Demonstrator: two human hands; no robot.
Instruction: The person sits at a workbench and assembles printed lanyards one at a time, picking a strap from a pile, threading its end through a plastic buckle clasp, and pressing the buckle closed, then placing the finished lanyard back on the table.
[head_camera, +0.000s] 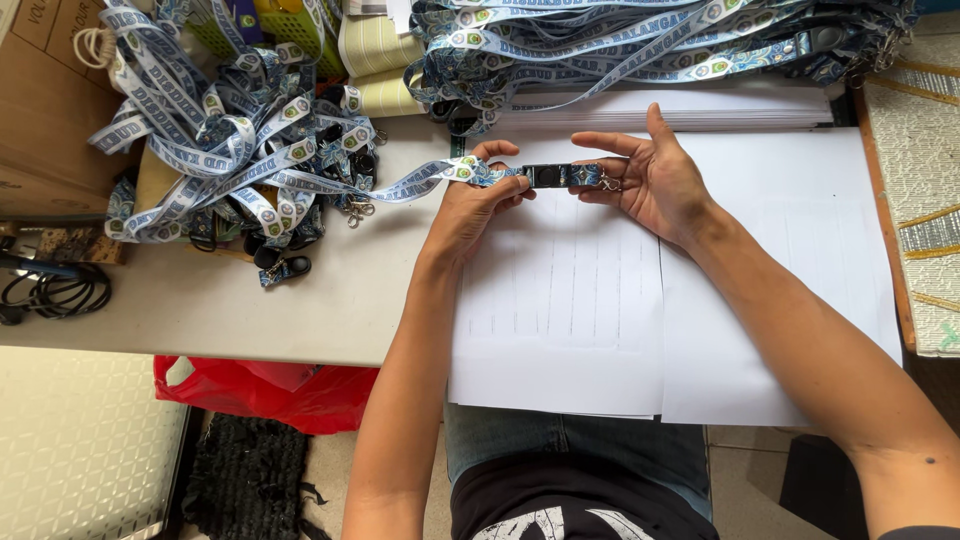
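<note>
My left hand (478, 200) pinches the blue-and-white patterned lanyard strap (420, 181) just left of its black plastic buckle (548, 176). My right hand (650, 178) holds the buckle's other end, where a small metal clip (608, 183) sits against my fingers. The strap trails left from my hands into a tangled pile of the same lanyards (225, 150). Both hands hover over white paper sheets (560, 310) on the table.
A second heap of lanyards (640, 40) lies along the table's far edge above a stack of white paper (700, 108). A cardboard box (45, 110) stands at far left, black cables (55, 290) below it. A red plastic bag (270, 390) sits under the table edge.
</note>
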